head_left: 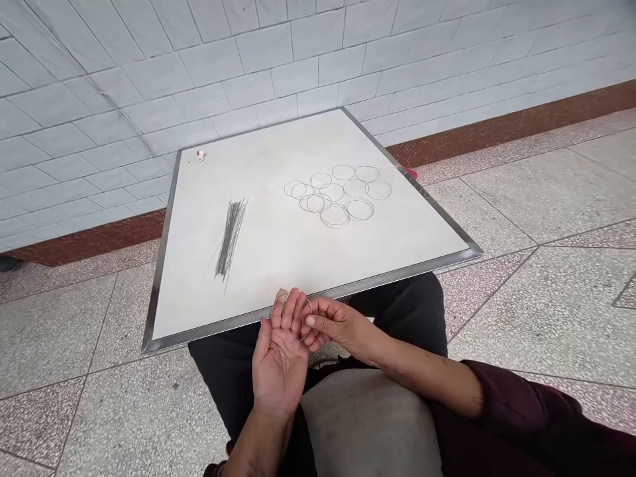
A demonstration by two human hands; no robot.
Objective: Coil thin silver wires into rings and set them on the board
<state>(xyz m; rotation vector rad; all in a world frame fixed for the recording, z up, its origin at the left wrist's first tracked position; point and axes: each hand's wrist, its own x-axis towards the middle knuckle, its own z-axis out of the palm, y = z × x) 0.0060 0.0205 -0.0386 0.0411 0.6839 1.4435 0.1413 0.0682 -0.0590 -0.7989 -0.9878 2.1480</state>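
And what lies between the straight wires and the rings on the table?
In the head view, only white tabletop shows between the straight wires and the rings.

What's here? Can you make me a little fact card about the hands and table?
Left hand: open, palm up, thin ring at its fingers
Right hand: thumb and fingers pinching that ring's edge
Table: white top, metal border
Table's left: bundle of straight dark strands
Table's right: loose rings, some overlapping
Far left corner: small red-and-white thing
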